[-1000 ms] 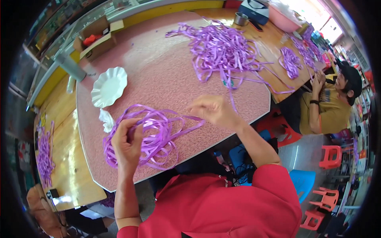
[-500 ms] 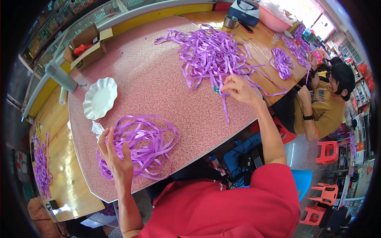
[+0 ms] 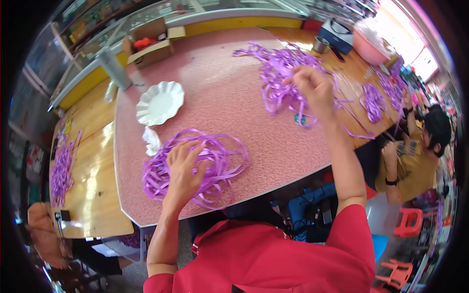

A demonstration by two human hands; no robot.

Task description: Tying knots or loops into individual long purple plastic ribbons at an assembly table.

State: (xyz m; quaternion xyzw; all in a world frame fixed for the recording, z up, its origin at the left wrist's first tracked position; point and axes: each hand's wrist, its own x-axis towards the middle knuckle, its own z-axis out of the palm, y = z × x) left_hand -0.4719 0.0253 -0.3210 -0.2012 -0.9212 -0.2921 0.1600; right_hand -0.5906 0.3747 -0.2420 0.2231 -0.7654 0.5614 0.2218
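A loose coil of shiny purple ribbon [image 3: 227,168] lies near the front edge of the pink speckled table [image 3: 220,105]. Over its left part is my left hand [image 3: 184,171], fingers spread and bent, touching or just above the loops. Farther right, a big tangled heap of purple ribbon [image 3: 273,61] reaches across onto the wooden tabletop. My right hand [image 3: 315,90] is over the heap's near side, fingers curled in with the tips together. Whether ribbon is pinched in them I cannot make out. A small green piece [image 3: 299,119] sits among the strands below that hand.
Left of the coil are crumpled white tissue [image 3: 151,140], a white scalloped dish [image 3: 160,103], a grey-green bottle [image 3: 115,71] and an open cardboard box [image 3: 149,49]. Behind the heap stand a metal cup [image 3: 321,45] and pink basin [image 3: 370,46]. A co-worker [image 3: 415,156] sits at right.
The view has shifted, moving the scene rightward. My right hand has risen from beside the green piece, and the ribbon end that hung under it no longer shows there. My left hand has come over the coil.
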